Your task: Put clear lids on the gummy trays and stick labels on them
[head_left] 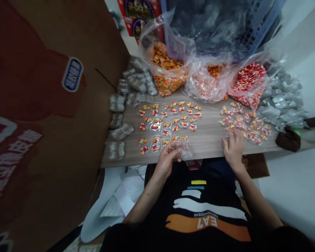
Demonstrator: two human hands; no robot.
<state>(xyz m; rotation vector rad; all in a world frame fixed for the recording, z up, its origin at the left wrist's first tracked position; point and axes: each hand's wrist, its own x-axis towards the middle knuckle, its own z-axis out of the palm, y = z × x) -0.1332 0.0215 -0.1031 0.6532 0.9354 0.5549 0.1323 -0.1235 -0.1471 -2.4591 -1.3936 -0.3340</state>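
Observation:
My left hand (168, 157) pinches a clear plastic tray (186, 153) between thumb and fingers at the table's front edge. Beside it, small clear trays (166, 125) stand in rows, each with an orange-and-green piece and a red-and-yellow piece in its hollows. My right hand (234, 145) rests farther right with its fingers stretched out. Its fingertips reach the near edge of a loose cluster of small colourful pieces in clear plastic (252, 122). Nothing shows in that hand's grasp, though its fingertips are partly blurred.
Bags of orange pieces (168, 78), pale pink-wrapped pieces (203, 82) and red pieces (252, 78) line the table's back. Stacks of clear trays lie left (117, 103) and right (283, 99). A large carton (89, 42) walls the left side; a dark brown bundle (288, 139) sits right.

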